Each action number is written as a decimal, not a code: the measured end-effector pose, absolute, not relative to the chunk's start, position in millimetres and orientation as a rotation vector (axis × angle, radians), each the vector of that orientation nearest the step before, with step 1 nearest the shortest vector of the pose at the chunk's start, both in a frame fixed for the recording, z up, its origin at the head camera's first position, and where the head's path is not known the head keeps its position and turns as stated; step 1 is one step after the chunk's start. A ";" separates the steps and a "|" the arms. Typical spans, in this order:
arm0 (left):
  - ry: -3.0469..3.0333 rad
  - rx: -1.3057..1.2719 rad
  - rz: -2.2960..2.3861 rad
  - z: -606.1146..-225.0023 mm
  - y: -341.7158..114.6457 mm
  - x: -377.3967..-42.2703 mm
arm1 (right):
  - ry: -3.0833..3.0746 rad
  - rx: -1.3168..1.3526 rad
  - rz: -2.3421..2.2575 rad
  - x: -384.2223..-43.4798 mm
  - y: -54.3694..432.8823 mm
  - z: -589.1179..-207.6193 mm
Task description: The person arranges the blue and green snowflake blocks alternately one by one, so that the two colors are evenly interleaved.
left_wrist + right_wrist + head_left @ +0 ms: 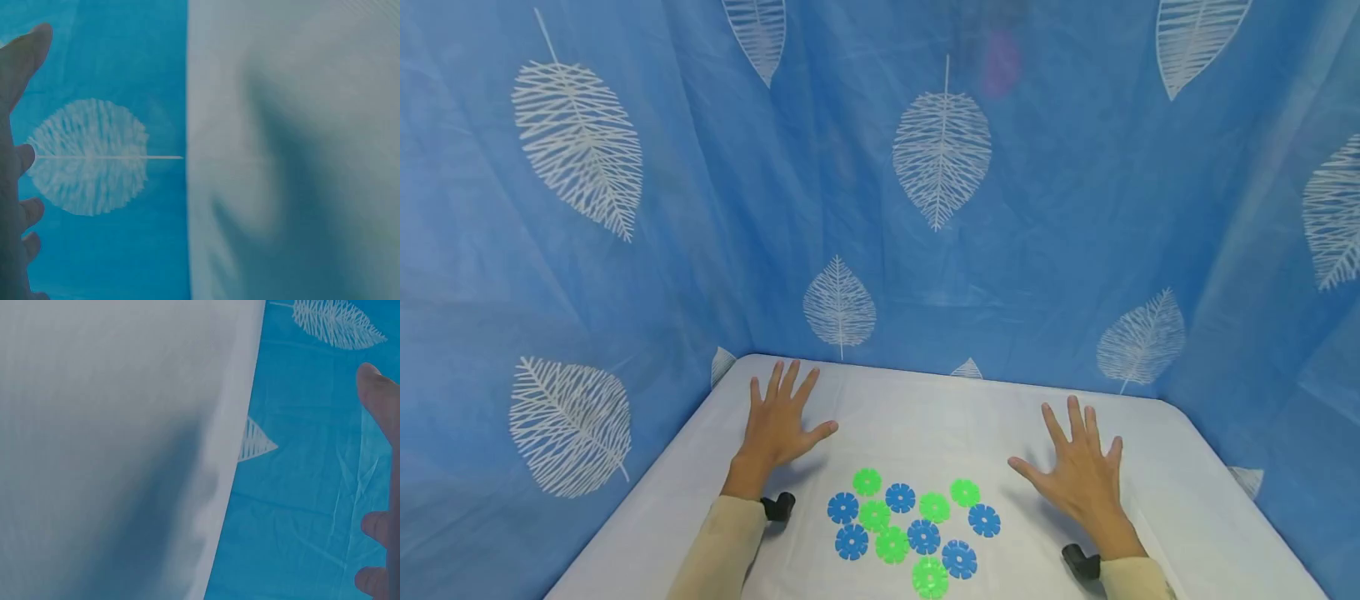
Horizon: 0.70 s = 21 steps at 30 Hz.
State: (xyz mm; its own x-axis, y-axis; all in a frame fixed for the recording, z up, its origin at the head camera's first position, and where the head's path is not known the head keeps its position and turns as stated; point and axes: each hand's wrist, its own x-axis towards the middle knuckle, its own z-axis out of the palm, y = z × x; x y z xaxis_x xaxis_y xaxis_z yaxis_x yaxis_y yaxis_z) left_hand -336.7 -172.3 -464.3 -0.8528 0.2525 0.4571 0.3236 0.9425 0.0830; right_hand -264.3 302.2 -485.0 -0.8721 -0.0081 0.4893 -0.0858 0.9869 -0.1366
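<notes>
Several flat notched plastic discs, some blue and some green, lie spread on the white table between my hands in the head view; a green disc (930,577) is nearest me and a blue disc (852,542) sits toward the left. My left hand (777,429) hovers over the table beyond the discs on the left, fingers straight and spread, holding nothing. On the other side my right hand (1081,475) is raised too, its fingers fanned out and its palm free. Shadows of both hands fall on the cloth. In each wrist view only the thumb and some fingertips show.
The table (910,417) has a white cover with rounded far corners. Blue curtains (1037,250) with white leaf prints hang behind it and along both sides. A black strap mount (778,507) sits on the left wrist, and another mount (1080,562) on the right.
</notes>
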 end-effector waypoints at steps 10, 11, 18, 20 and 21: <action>-2.562 -0.592 -0.406 -446.1 -161.5 -324.7 | -2.725 0.079 0.396 -257.5 279.0 -476.1; -2.563 -0.612 -0.433 -445.4 -160.3 -323.2 | -2.745 0.078 0.413 -256.2 276.8 -474.9; -2.614 -0.730 -0.683 -446.2 -157.0 -312.4 | -2.862 0.101 0.618 -248.3 267.9 -471.1; -2.631 -0.756 -0.758 -447.2 -157.7 -308.6 | -2.878 0.108 0.706 -245.8 266.1 -472.5; -2.639 -0.763 -0.790 -447.7 -158.0 -306.5 | -2.882 0.112 0.743 -244.5 264.7 -473.6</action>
State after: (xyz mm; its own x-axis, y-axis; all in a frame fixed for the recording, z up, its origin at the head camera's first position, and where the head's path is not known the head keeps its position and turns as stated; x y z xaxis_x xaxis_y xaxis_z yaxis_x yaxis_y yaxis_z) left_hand -306.5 -158.0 -447.7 -0.8207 0.4060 0.4021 0.5602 0.7106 0.4258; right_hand -244.5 264.7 -473.6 -0.9838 -0.0319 0.1762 -0.1132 0.8734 -0.4737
